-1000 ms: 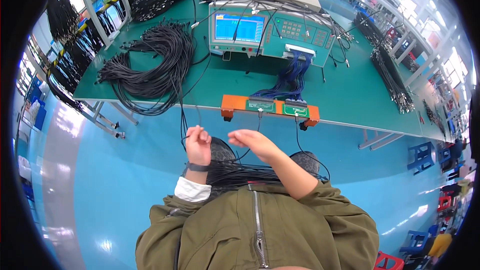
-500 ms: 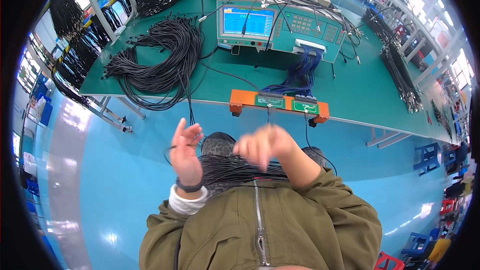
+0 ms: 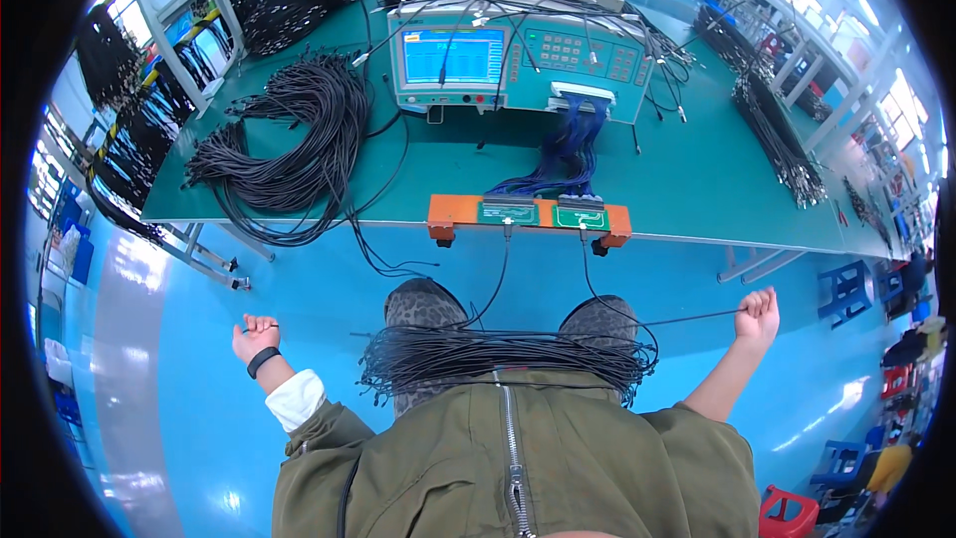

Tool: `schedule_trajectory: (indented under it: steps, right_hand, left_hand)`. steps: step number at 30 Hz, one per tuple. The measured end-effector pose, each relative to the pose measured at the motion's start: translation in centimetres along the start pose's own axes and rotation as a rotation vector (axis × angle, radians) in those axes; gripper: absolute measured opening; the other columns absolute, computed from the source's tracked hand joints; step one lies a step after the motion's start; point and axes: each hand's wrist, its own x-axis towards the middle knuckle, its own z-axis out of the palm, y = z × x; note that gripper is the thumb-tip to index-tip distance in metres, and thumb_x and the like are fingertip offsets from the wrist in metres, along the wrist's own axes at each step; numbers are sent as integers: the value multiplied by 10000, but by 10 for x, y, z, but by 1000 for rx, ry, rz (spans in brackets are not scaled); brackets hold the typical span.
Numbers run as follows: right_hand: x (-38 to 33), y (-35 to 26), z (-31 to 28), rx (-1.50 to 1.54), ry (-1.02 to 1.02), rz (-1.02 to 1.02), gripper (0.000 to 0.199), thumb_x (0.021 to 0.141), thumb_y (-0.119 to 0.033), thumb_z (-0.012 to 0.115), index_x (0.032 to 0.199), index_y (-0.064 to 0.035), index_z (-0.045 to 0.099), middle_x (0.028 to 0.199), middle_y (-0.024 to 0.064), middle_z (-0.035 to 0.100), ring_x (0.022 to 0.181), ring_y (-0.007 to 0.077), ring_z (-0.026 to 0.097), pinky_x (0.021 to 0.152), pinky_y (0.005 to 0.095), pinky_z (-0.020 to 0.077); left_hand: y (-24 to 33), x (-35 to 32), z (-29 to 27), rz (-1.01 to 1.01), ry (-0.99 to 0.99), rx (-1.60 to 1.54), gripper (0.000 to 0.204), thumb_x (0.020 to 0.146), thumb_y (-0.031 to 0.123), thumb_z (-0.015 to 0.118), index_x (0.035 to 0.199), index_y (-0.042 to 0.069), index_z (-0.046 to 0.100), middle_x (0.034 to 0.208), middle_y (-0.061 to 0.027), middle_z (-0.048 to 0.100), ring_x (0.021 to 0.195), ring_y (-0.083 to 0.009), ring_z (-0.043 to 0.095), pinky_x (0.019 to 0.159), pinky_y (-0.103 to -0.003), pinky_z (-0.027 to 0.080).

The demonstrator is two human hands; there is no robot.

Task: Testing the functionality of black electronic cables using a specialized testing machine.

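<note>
My left hand (image 3: 256,337) is out to the left above the floor, its fingers closed on a thin black cable, of which only a short bit shows. Far to the right, my right hand (image 3: 759,315) pinches another black cable (image 3: 692,318) that runs taut back toward my lap. Across my thighs lies a bundle of black cables (image 3: 498,351). At the table's front edge sits an orange fixture (image 3: 454,209) with two green circuit boards (image 3: 582,216). One black cable hangs down from each board.
A tester (image 3: 518,60) with a lit screen stands on the green table (image 3: 687,174), wired to the boards by a blue wire bundle (image 3: 570,144). A large coil of black cables (image 3: 329,139) lies left; more cables (image 3: 782,144) lie right. Plastic stools (image 3: 846,291) stand on the floor.
My hands have parted from near the lap, left hand going left and right hand going right. A cable is now stretched out to my right hand. The view has shifted slightly.
</note>
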Motion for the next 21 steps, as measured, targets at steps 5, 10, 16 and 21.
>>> schedule_trajectory:
  steps: [5, 10, 16, 21]
  right_hand:
    - [-31, -52, -68, -144, 321, -324, 257, 979, -253, 369, 911, -70, 535, 561, -34, 335, 437, 69, 246, 376, 209, 210]
    - [-39, -96, -103, -385, 639, -607, 277, 973, -272, 381, 1013, -64, 560, 594, -30, 378, 434, 62, 272, 349, 192, 227]
    - [-19, 66, -12, -965, -325, -40, 202, 915, -147, 478, 1085, -48, 523, 692, -20, 449, 546, 60, 372, 430, 171, 294]
    - [8, 234, 23, -1012, -185, 492, 277, 962, -262, 413, 1013, -19, 535, 959, 144, 624, 936, 223, 608, 839, 319, 484]
  left_hand:
    - [-14, -19, 38, 71, 103, 165, 186, 942, 143, 347, 947, 30, 495, 596, -3, 420, 485, -123, 320, 458, -265, 278]
    - [-47, -53, 84, 133, 190, 316, 167, 927, 102, 377, 959, 13, 514, 636, -23, 477, 516, -135, 362, 492, -271, 306]
    - [-166, -149, 162, -74, -706, 795, 478, 914, 110, 510, 1292, -57, 271, 1127, -229, 546, 860, -216, 605, 750, -269, 502]
    - [-268, -191, 172, 207, -984, 2483, 334, 912, 216, 449, 1127, -27, 527, 914, -126, 633, 730, -188, 629, 595, -270, 473]
